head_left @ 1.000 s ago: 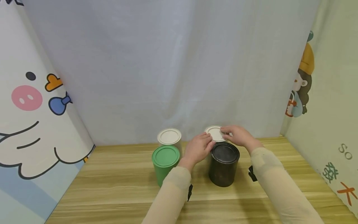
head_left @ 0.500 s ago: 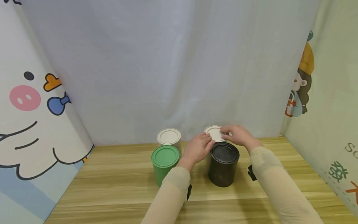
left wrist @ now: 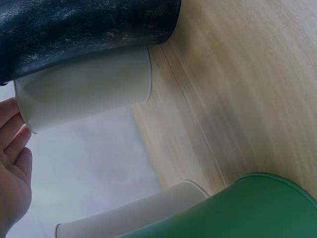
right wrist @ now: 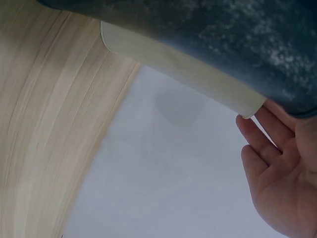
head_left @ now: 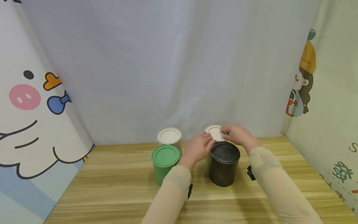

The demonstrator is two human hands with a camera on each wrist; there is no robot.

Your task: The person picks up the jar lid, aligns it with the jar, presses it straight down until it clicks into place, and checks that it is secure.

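In the head view a white lidded can stands behind a black lidded can. My left hand touches the left of its lid with the fingertips, thumb near the black can's rim. From the right, my right hand rests its fingers and thumb on the lid. In the left wrist view, the fingers meet the top rim of the white can. Fingertips also lie at that rim in the right wrist view, where the black can hides part of the white can.
To the left, a green can stands in front of another white can. Both have lids on. A pale curtain hangs close behind the cans. The wooden table extends to both sides, with printed cloth walls at its left and right.
Both hands keep their places at the white can's lid, and the cans stay where they were. Only the head view shifts very slightly.
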